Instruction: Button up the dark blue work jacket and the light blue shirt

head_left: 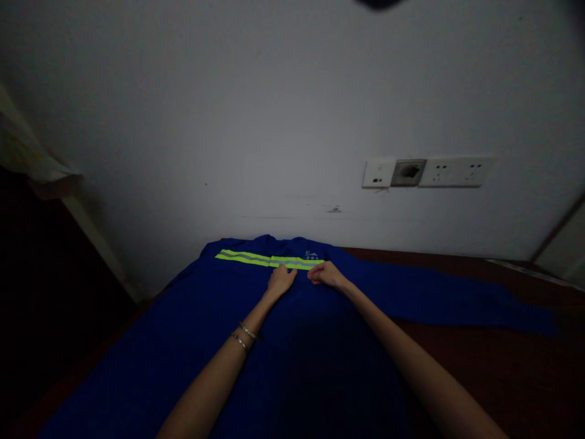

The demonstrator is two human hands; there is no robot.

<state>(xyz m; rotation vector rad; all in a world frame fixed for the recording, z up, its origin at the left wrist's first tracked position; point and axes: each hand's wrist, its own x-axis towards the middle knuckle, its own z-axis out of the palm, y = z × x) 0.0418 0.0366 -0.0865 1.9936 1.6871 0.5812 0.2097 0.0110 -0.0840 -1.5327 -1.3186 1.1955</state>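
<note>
A blue long-sleeved work jacket (219, 341) lies spread out, its collar end toward the wall. Across its chest runs a yellow-green reflective strip (247, 258) with a grey middle line, and small white print sits above the strip's right part. My left hand (280, 281), below two bracelets on the wrist, is closed on the cloth at the strip's lower edge. A short gap to the right, my right hand (325, 274) pinches the jacket at the strip's right end. The fingertips of both hands are partly hidden.
Under the jacket is a dark reddish-brown tabletop (457, 360). Behind it rises a pale wall (274, 122) with a row of sockets (452, 172) at the right. One sleeve stretches out to the right. A light cloth (31, 155) hangs at the left edge.
</note>
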